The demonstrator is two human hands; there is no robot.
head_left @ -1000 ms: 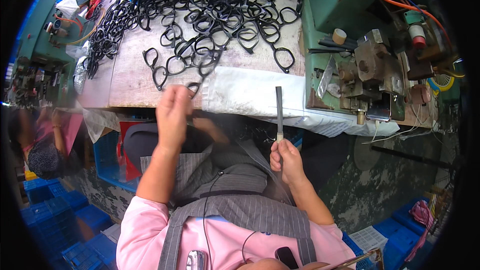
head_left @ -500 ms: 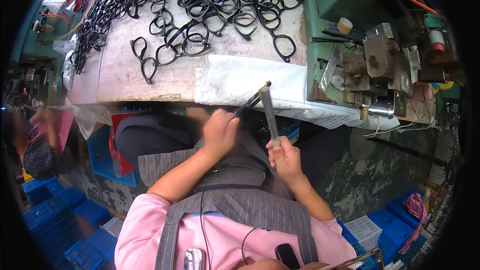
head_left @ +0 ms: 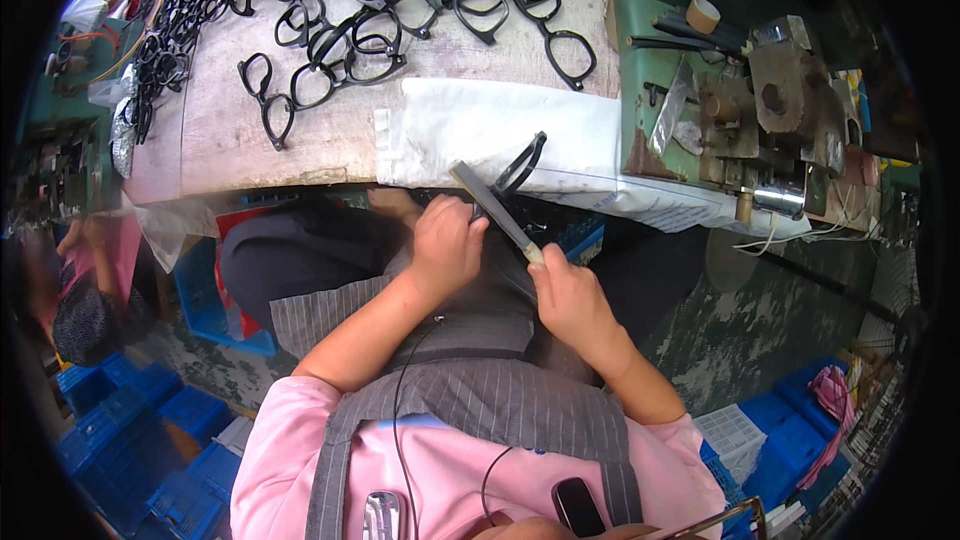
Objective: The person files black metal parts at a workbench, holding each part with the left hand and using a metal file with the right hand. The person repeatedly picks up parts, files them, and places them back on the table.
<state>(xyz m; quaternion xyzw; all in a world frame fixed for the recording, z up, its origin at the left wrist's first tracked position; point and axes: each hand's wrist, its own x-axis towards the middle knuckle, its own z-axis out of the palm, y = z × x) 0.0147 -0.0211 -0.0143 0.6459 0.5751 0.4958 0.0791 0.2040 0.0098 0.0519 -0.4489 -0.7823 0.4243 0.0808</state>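
Now | L hand (head_left: 447,245) holds 1 blk specs frame (head_left: 536,147) | R hand (head_left: 577,302) grips file (head_left: 496,211) | blue crates (head_left: 122,442) L, contents unclear

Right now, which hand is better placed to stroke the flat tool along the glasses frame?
Probably the right hand: it grips the flat tool, seen crossing the black glasses frame, by its pale handle; the left hand holds that frame.
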